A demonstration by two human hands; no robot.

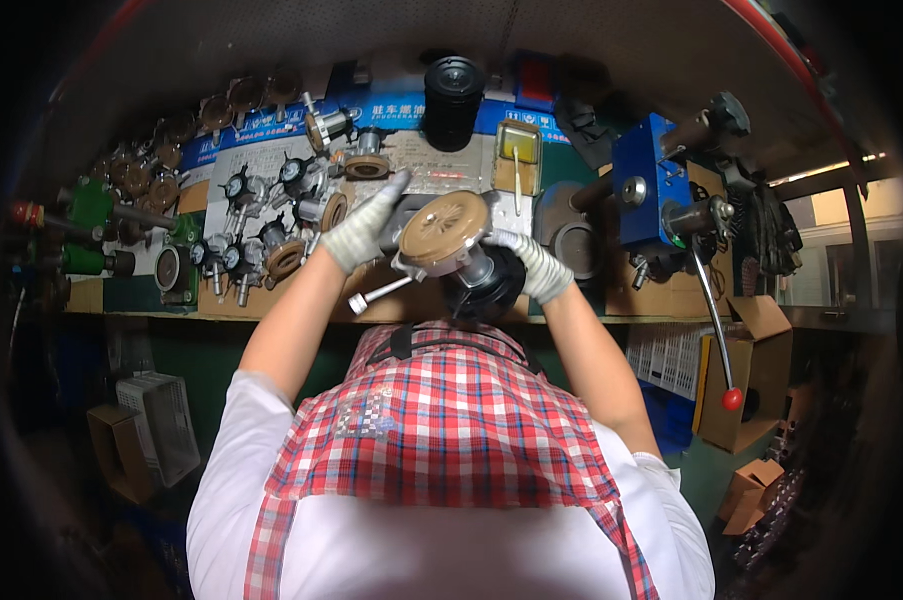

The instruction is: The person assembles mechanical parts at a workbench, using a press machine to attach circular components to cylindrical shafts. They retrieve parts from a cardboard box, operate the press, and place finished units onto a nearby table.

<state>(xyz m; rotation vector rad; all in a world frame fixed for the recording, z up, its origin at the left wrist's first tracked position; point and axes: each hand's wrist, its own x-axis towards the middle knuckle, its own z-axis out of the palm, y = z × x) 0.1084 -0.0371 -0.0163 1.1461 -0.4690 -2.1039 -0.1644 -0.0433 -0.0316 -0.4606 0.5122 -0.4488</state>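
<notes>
In front of my apron is a tilted metal housing (475, 268) with a round brown disc (445, 229) on top. A thin metal tube (382, 294) sticks out of it to the lower left. My right hand (534, 262), in a striped work glove, grips this housing from the right; its fingertips are partly hidden behind it. Below the housing shows a round black part (496, 289). My left hand (363, 226), also gloved, is left of the disc, apart from it, with fingers extended and nothing seen in them.
Several similar metal housings (295, 171) lie on cardboard at left. A black cylinder (453, 105) stands at the back, near a tray (517, 154) of yellow material with a brush. A blue lever press (643, 184) stands right, its red-knobbed lever (714, 322) hanging past the edge; a green press (91, 210) stands left.
</notes>
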